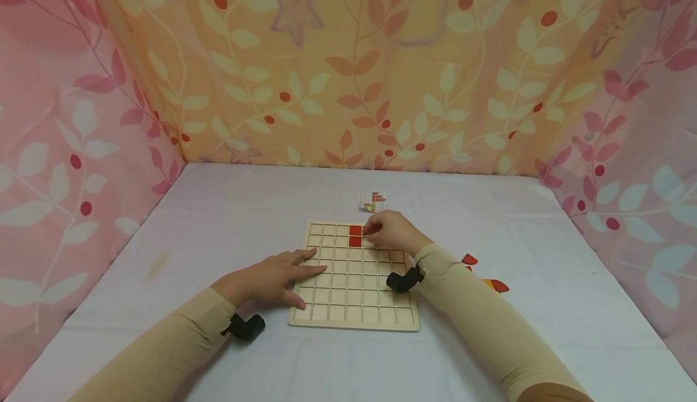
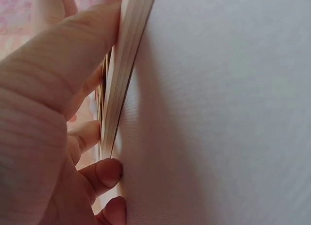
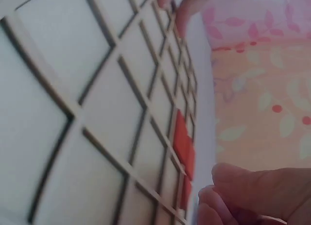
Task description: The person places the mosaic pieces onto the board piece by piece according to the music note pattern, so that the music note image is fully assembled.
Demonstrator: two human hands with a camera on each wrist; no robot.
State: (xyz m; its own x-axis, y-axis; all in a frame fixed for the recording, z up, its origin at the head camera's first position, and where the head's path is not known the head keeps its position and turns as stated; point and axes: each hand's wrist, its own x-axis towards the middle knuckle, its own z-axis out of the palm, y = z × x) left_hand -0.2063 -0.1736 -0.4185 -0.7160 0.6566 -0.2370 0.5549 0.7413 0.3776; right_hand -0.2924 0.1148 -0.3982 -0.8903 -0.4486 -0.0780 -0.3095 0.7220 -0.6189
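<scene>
A wooden grid board [image 1: 337, 314] lies on the table, with two red square tiles [image 1: 355, 236] set one below the other near its far edge. Just right of them, my right hand [image 1: 394, 232] pinches a small red piece [image 3: 186, 192] low over the cells; fingers mostly cover it in the head view. In the right wrist view its thumb and fingertips come together beside the red tiles. My left hand [image 1: 274, 278] rests on the board's left edge with its fingers spread, the thumb near the close corner. The left wrist view shows the thumb against the wooden side.
A small printed pattern card [image 1: 374, 201] lies beyond the board's far edge. To the right, partly behind the right sleeve, are loose red pieces [image 1: 469, 259] and an orange piece [image 1: 488, 283]. Floral cloth [image 1: 348, 87] walls the table at the back and sides.
</scene>
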